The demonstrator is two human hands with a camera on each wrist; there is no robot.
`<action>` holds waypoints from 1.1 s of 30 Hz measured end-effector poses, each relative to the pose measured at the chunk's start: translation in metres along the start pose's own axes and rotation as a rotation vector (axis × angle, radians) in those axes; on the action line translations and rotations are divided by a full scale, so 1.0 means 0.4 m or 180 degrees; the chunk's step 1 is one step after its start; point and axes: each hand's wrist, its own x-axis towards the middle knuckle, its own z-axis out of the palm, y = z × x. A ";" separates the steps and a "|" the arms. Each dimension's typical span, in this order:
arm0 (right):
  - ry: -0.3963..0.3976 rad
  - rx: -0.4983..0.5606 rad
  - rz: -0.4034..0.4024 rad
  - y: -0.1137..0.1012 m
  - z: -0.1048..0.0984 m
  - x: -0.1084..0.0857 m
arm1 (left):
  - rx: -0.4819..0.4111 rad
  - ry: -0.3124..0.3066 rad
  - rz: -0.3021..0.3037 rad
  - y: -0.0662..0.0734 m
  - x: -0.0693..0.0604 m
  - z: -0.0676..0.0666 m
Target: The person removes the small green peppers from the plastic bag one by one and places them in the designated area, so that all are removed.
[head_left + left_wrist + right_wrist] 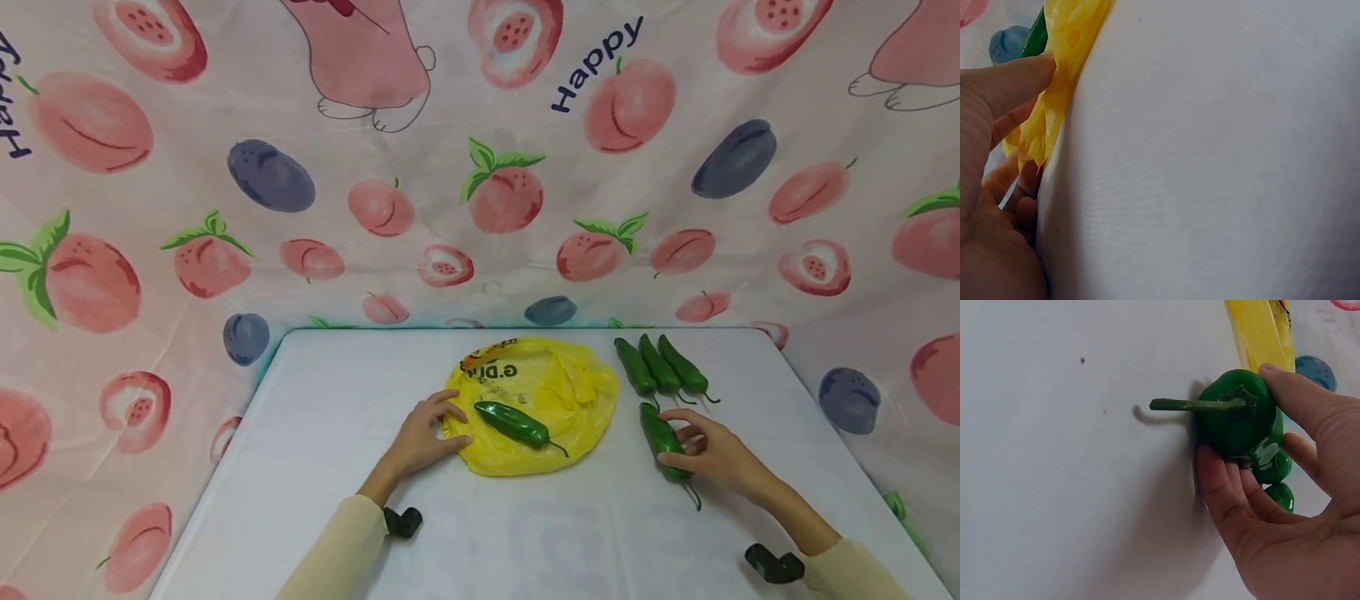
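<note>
My right hand point(716, 454) grips a green chili pepper point(660, 433) on the white table, with the thumb on one side and fingers on the other. In the right wrist view, the stem end of this pepper point(1235, 422) points toward the camera. My left hand point(423, 433) rests at the left edge of a yellow plastic bag point(570, 367), thumb and fingers spread apart and curved. The thumb point(1035, 70) touches the crumpled bag edge point(1063, 94) in the left wrist view. On the flattened bag lies another green chili pepper point(513, 423).
Three more green chili peppers point(660, 364) lie side by side at the back right of the white table point(360, 375). Behind the table hangs a fruit-printed cloth point(420, 292). Black devices point(775, 564) sit by both wrists.
</note>
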 end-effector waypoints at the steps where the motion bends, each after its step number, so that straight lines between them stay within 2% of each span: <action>1: 0.0001 -0.0002 -0.0004 0.001 0.001 0.001 | 0.0005 -0.0002 0.0001 0.000 0.000 0.000; 25: -0.0144 0.0133 -0.0146 -0.004 -0.009 0.000 | -0.0039 -0.0009 0.0032 0.000 -0.001 -0.001; 33: -0.0176 0.0184 -0.0081 -0.003 -0.007 0.003 | -0.0055 -0.0009 0.0045 -0.001 -0.003 -0.001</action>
